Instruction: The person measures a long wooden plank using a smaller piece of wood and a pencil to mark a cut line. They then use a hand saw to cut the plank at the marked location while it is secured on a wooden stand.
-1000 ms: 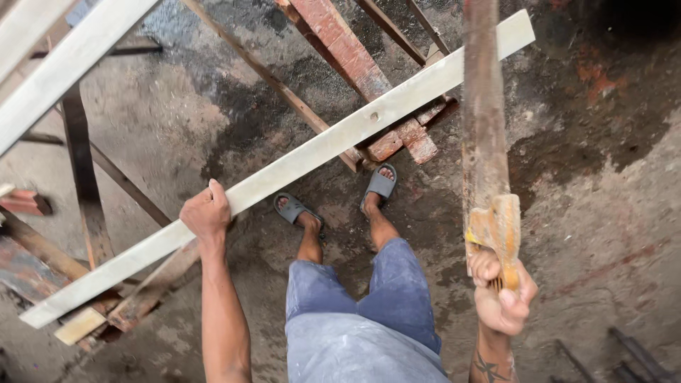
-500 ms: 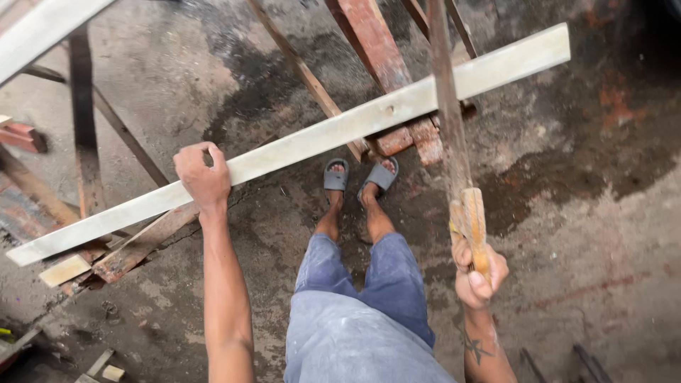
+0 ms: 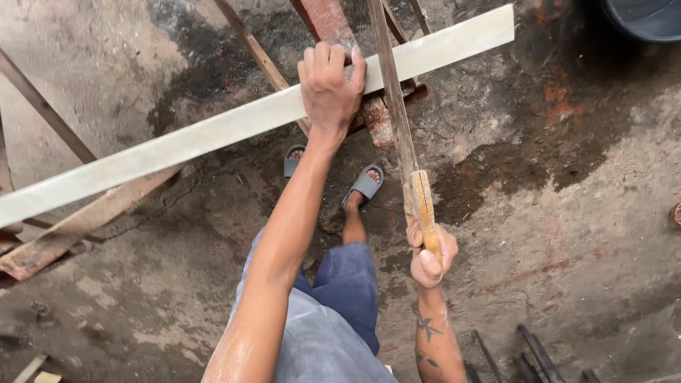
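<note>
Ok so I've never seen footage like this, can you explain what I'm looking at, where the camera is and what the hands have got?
There is no machine here. The camera sits on a person's head and looks straight down, so you see their own two arms, blue shorts and feet in grey sandals on a stained concrete floor. The left hand presses down on a long pale plank that lies slantwise across a rusty metal frame. The right hand has its grip closed on the worn yellowish handle of a long, thin, rusty blade, which points away from the person and crosses the plank close beside the left hand. A dark tub shows at the top right corner.
</note>
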